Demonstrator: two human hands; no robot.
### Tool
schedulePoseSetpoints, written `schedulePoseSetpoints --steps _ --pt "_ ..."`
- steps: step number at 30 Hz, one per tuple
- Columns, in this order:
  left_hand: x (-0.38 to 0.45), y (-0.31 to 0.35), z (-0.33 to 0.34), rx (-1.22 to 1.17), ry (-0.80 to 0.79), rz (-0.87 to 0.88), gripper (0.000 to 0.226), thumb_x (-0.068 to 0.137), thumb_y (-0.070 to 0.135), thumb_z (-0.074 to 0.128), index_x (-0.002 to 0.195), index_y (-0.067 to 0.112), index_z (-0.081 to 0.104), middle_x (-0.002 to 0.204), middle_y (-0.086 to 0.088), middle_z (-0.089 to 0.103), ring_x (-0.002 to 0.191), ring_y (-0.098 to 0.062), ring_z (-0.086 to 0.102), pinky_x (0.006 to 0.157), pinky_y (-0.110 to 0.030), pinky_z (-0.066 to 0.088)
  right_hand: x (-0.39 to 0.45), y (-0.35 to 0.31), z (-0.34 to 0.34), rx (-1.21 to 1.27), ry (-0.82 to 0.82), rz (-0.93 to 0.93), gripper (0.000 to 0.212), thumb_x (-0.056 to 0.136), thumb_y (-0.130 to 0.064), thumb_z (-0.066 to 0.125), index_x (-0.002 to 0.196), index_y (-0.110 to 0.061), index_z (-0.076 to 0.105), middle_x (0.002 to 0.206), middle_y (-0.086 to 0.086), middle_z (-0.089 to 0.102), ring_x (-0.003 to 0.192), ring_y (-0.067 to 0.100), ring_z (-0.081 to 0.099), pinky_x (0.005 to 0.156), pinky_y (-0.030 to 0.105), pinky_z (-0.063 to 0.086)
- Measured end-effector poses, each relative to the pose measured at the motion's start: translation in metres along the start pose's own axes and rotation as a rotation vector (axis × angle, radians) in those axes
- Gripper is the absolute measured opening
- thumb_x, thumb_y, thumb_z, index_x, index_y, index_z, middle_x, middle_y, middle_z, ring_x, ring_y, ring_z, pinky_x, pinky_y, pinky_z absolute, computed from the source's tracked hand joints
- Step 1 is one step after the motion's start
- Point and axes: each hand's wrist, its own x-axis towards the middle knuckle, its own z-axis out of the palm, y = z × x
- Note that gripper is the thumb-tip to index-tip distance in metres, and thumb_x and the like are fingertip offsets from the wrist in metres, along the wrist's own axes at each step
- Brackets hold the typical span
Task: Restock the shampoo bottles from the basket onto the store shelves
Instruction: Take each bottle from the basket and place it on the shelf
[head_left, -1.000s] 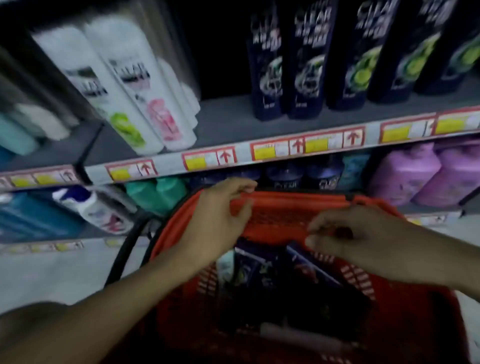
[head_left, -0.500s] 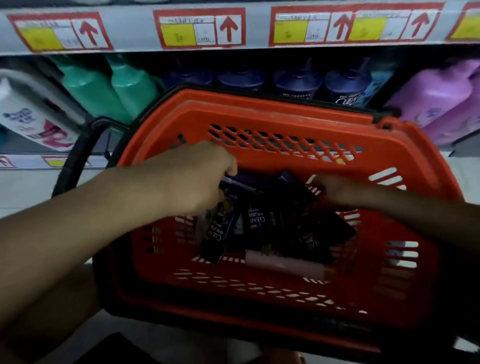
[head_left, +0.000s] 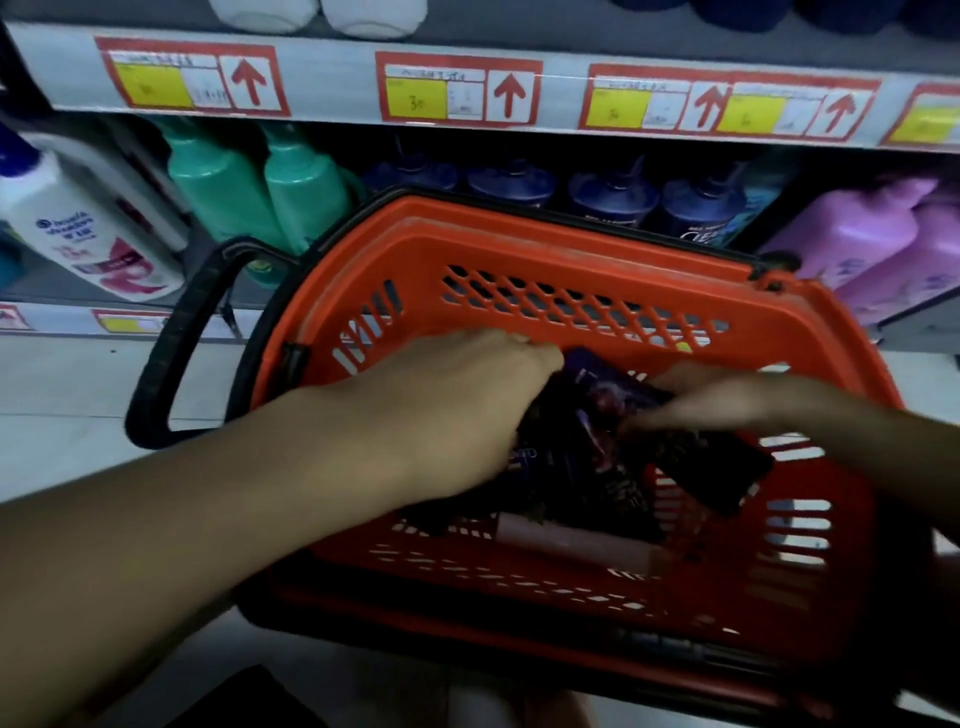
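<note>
1. Half a second on, we see both hands deeper among the dark shampoo packs in the orange basket; the right hand, which was only touching the pile, now has one dark pack tipped up off the heap, and the shelf edge sits a little lower in view.

2. The left hand is buried knuckles-up in the left of the pile, fingers curled down among the packs. We judge it is closing round one, though motion blur and the hand's own back hide the fingertips, so we cannot tell what it holds.

3. The right hand pinches the raised purple-black pack at its upper end, likely to pull it free of the others for shelving.

4. A pale pink tube lies flat along the near floor of the basket, untouched. The black handle is folded out to the left, leaving the mouth open for both arms.

5. The basket sits tight against the lower shelf, just in front of the dark blue bottles, one showing part of the word "CLEAR".

6. Beside them stand green bottles, lilac bottles and a white Head & Shoulders bottle.

7. Red-bordered price tags with yellow panels and upward arrows line the shelf edge; their figures are unreadable.
</note>
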Motion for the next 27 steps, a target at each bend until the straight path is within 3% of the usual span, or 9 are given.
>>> schedulePoseSetpoints --steps 5,8,10,11,14,18,20,24,27 --pt "0.011 0.022 -0.011 -0.044 0.097 0.115 0.107 0.083 0.038 0.077 0.159 0.031 0.001 0.162 0.012 0.011 0.148 -0.014 0.016 0.120 -0.029 0.018 -0.079 -0.051 -0.051 0.055 -0.047 -0.198 0.037 0.076 -0.034 0.083 0.108 -0.018 0.075 0.101 0.008 0.079 0.095 0.033 0.076 0.088 0.052 0.060" --pt "0.021 0.036 -0.016 0.157 0.310 0.207 0.107 0.075 0.047 0.077 0.157 0.027 0.012 0.160 0.008 0.024 0.150 -0.017 0.019 0.126 -0.044 0.005 -0.115 -0.071 -0.067 0.029 -0.093 -0.289 0.042 0.071 -0.041 0.087 0.101 -0.013 0.077 0.098 0.014 0.079 0.094 0.038 0.076 0.090 0.059 0.058" --pt "0.024 0.043 -0.022 0.122 0.442 0.208 0.087 0.068 0.045 0.075 0.145 0.026 0.038 0.140 0.007 0.052 0.134 -0.018 0.046 0.120 -0.036 0.020 -0.126 -0.070 -0.073 0.067 -0.141 -0.375 0.044 0.077 -0.040 0.085 0.110 -0.012 0.075 0.108 0.016 0.077 0.103 0.041 0.073 0.095 0.062 0.054" --pt "0.023 0.046 -0.026 0.041 0.490 0.187 0.076 0.064 0.044 0.075 0.134 0.029 0.049 0.126 0.009 0.061 0.119 -0.017 0.055 0.107 -0.031 0.032 -0.130 -0.067 -0.077 0.101 -0.153 -0.408 0.045 0.082 -0.041 0.081 0.115 -0.012 0.073 0.113 0.017 0.076 0.107 0.043 0.071 0.098 0.062 0.053" --pt "0.013 0.053 -0.034 -0.205 0.521 0.100 0.061 0.057 0.042 0.081 0.111 0.038 0.055 0.105 0.017 0.063 0.099 -0.009 0.057 0.079 -0.028 0.040 -0.142 -0.058 -0.089 0.441 -0.203 -0.410 0.079 0.075 -0.069 0.070 0.125 -0.008 0.068 0.125 0.028 0.067 0.113 0.046 0.066 0.098 0.053 0.055" --pt "-0.005 0.056 -0.026 -0.642 0.445 -0.058 0.069 0.058 0.055 0.089 0.115 0.048 0.051 0.110 0.028 0.064 0.102 0.010 0.059 0.085 -0.020 0.049 -0.149 -0.052 -0.096 1.042 -0.193 -0.519 0.099 0.080 -0.079 0.048 0.134 0.003 0.060 0.136 0.038 0.055 0.121 0.051 0.054 0.097 0.062 0.050" --pt "-0.010 0.060 -0.025 -0.947 0.403 -0.105 0.067 0.068 0.055 0.083 0.122 0.055 0.043 0.116 0.038 0.061 0.107 0.019 0.056 0.090 -0.013 0.044 -0.148 -0.057 -0.086 1.179 -0.195 -0.652 0.107 0.079 -0.080 0.051 0.140 0.008 0.049 0.135 0.034 0.056 0.116 0.049 0.056 0.087 0.059 0.056" --pt "-0.009 0.061 -0.034 -1.114 0.326 -0.141 0.057 0.084 0.056 0.063 0.131 0.053 0.030 0.125 0.032 0.055 0.110 0.015 0.052 0.089 -0.013 0.041 -0.135 -0.078 -0.044 0.999 0.244 -0.722 0.082 0.067 -0.052 0.087 0.126 -0.001 0.063 0.128 0.023 0.066 0.117 0.040 0.066 0.102 0.059 0.051" --pt "-0.005 0.060 -0.036 -1.185 0.360 -0.168 0.051 0.078 0.048 0.076 0.122 0.047 0.050 0.113 0.024 0.067 0.102 0.005 0.064 0.090 -0.025 0.053 -0.128 -0.092 -0.028 1.061 0.496 -0.701 0.051 0.073 -0.022 0.088 0.115 -0.001 0.068 0.118 0.027 0.069 0.113 0.044 0.066 0.106 0.059 0.048"
